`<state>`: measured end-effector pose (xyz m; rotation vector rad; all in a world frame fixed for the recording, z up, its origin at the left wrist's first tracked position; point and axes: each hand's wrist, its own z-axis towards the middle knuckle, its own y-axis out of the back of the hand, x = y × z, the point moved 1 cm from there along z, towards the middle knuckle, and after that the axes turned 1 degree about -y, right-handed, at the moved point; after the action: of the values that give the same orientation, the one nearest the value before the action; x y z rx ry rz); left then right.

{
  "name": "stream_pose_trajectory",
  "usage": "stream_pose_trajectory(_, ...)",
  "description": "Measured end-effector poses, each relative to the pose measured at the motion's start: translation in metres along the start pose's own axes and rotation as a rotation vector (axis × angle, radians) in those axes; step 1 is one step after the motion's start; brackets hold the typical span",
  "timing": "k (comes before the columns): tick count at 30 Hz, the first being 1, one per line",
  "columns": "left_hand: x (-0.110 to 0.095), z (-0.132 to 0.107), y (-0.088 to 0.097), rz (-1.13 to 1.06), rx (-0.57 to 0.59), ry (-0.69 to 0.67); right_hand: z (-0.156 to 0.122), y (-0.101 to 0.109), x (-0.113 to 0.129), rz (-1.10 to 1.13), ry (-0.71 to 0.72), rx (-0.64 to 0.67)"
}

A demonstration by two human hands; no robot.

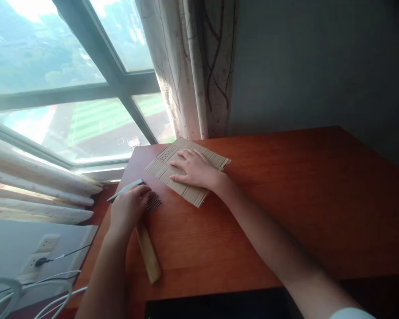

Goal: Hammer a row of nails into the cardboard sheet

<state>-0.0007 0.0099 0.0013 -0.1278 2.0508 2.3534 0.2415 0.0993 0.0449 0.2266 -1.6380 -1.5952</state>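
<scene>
"Checking in remotely: where is my right hand (196,170)?"

"It lies flat on a ridged cardboard sheet (186,190), fingers spread apart, that grip wide and clasping nothing. The sheet sits on the far left part of the table (269,199), turned at an angle, with rows of small dark marks near its far left edge."

"And my left hand (129,206)?"

"Bent over a small bunch of thin dark rods (154,204), just to the near left of the sheet. I see the fingers curled and drawn together, but I can't tell whether that grip has hold of a rod."

"What else is around it?"

"A wooden strip (148,254) slants from beside my left wrist toward the near side. A pale blue-grey strip (123,191) shows just beyond the hand."
</scene>
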Motion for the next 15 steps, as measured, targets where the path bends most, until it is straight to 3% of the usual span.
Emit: stream_pose_trajectory(15,-0.0023,-0.0025,-0.0011,0.036,-0.034,-0.038,-0.0015,0.0022,0.0018,-0.007,0.004,-0.012)
